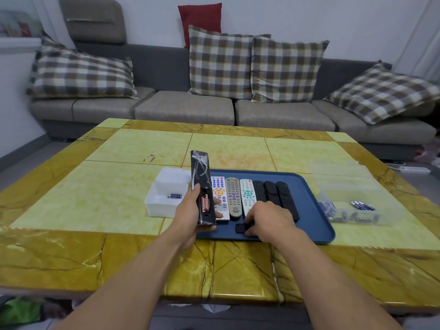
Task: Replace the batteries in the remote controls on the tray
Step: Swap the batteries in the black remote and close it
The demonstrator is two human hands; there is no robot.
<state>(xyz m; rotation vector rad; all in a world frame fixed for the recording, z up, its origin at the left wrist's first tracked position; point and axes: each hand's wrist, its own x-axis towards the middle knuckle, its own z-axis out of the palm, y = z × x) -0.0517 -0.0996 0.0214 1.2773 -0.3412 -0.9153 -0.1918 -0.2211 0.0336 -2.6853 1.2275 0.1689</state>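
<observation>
Six remotes on tray (pixel 316 210); my left hand (pixel 188 215) grips a seventh, black remote (pixel 202 186), compartment open, red battery (pixel 206 204) inside; my right hand (pixel 269 217) pinches its cover (pixel 241 228).

The worktop (pixel 119 186) is pale green tile bordered in veined ochre. The tray (pixel 309 210) is dark blue. Grey sofa (pixel 185 108) carries brown-and-cream checked cushions (pixel 221 63) and one red cushion (pixel 200 17). The bins (pixel 162 206) are white.
</observation>
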